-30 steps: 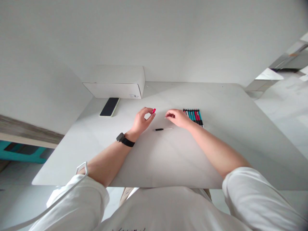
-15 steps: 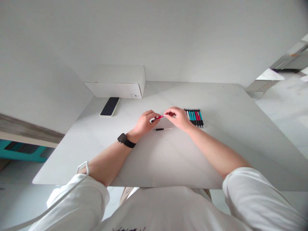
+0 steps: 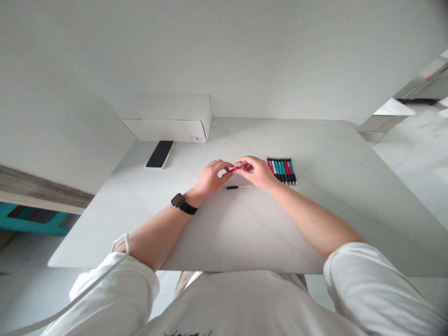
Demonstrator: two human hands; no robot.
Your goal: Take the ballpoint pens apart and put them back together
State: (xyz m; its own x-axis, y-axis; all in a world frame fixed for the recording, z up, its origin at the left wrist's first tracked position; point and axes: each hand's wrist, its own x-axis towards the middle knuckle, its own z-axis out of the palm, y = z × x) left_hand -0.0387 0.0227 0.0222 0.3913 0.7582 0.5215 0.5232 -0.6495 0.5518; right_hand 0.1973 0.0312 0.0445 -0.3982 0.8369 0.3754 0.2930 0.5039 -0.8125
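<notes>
Between the fingertips of both hands is a red pen barrel [image 3: 234, 169], raised over the table. My left hand [image 3: 210, 178], wearing a black watch [image 3: 178, 201] on the wrist, pinches its left part. My right hand [image 3: 258, 172] is closed at the barrel's right end, and the fingers hide that end. Just below the hands lies a thin pen refill [image 3: 245, 186] with a black grip piece [image 3: 232, 187] on its left part. A neat row of several pens [image 3: 282, 171], with red, white, teal and black parts, lies right beside my right hand.
At the back left of the white table [image 3: 308, 219] stands a white box [image 3: 164, 129] against the wall. A phone [image 3: 160, 154] with a dark screen lies in front of it. A pale cable [image 3: 87, 284] runs along my left sleeve.
My right hand has shifted slightly left, its fingers now covering the barrel's right end. Less of the barrel's dark left end shows. The refill and the pen row stay put.
</notes>
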